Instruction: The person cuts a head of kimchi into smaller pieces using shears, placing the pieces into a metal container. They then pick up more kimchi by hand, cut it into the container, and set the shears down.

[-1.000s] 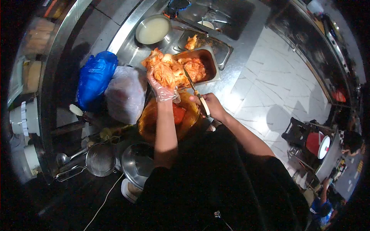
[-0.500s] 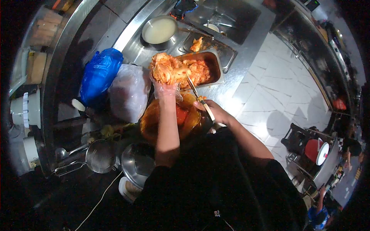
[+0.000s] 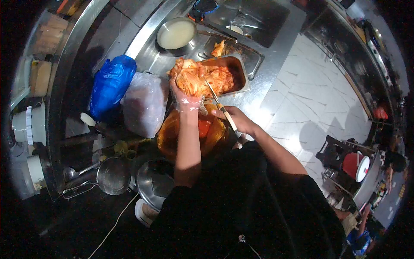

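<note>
Orange-red cabbage [image 3: 189, 82] fills the left hand [image 3: 186, 100], which grips it from below in a clear plastic glove, beside the left end of a steel tray [image 3: 244, 84] of red-coated pieces. The right hand [image 3: 239, 120] is closed around the pale handle of a cutting tool [image 3: 228, 116], its blade against the cabbage. The left forearm passes over a basin [image 3: 166, 144] with an amber lining, red contents showing inside. A white bag [image 3: 144, 105] sits close to the basin's left, leaving little room on that side, with a blue bag [image 3: 111, 88] next to it. Past the cabbage, a pan [image 3: 176, 33] of pale liquid and a shallow tray [image 3: 255, 64] crowd the steel table [image 3: 278, 58], whose bare strip runs right of the trays up to the sink [image 3: 274, 26]. Beyond that edge, veined floor tiles [image 3: 302, 82] lie open. A strainer [image 3: 113, 176] and metal bowl [image 3: 152, 183] occupy the lower left; a white-lidded red pot [image 3: 351, 165] stands far right, near other people.
</note>
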The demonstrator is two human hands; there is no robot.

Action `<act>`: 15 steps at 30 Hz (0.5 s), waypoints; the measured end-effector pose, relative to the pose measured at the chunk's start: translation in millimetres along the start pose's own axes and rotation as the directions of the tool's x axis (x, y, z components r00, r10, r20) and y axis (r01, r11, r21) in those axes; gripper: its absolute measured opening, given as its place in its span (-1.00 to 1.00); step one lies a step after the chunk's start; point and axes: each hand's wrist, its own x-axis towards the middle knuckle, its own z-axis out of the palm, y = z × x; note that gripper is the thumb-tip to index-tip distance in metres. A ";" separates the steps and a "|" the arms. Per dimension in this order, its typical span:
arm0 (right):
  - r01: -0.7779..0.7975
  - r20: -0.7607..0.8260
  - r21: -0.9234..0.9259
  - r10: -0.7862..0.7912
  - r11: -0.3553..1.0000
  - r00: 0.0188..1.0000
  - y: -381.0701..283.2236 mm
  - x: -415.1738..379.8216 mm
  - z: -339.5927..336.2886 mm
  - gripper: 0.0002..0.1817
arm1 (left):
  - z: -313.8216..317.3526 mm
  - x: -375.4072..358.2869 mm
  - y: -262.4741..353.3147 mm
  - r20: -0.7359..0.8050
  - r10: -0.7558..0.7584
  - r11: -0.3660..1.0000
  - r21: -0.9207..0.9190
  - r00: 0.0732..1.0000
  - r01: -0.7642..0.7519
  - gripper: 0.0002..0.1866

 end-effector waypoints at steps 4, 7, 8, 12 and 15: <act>-0.134 -0.032 -0.037 0.133 0.990 0.991 -4.3 -1.0 -4.9 -0.35 | 1.5 -5.3 -1.6 -0.035 -0.025 1.000 0.012 0.999 0.025 -0.28; -0.142 -0.046 -0.063 0.140 0.988 0.989 0.6 -3.8 -7.9 -0.26 | -1.5 -2.8 -2.4 -0.041 0.025 0.998 0.054 0.999 -0.022 -0.29; -0.125 -0.029 -0.033 0.124 0.992 0.992 0.1 -3.7 -8.4 -0.30 | 0.8 -3.1 -2.7 -0.052 0.051 0.995 0.083 0.997 -0.046 -0.30; -0.082 0.002 0.100 0.083 0.992 0.997 2.4 0.0 -9.7 -0.36 | -7.1 -0.1 0.0 -0.048 -0.036 0.998 0.050 0.998 0.038 -0.33; -0.063 -0.004 0.136 0.064 0.989 0.998 7.3 8.4 -9.2 -0.35 | 1.1 -11.2 -1.4 -0.147 -0.087 0.993 0.070 0.985 0.098 -0.36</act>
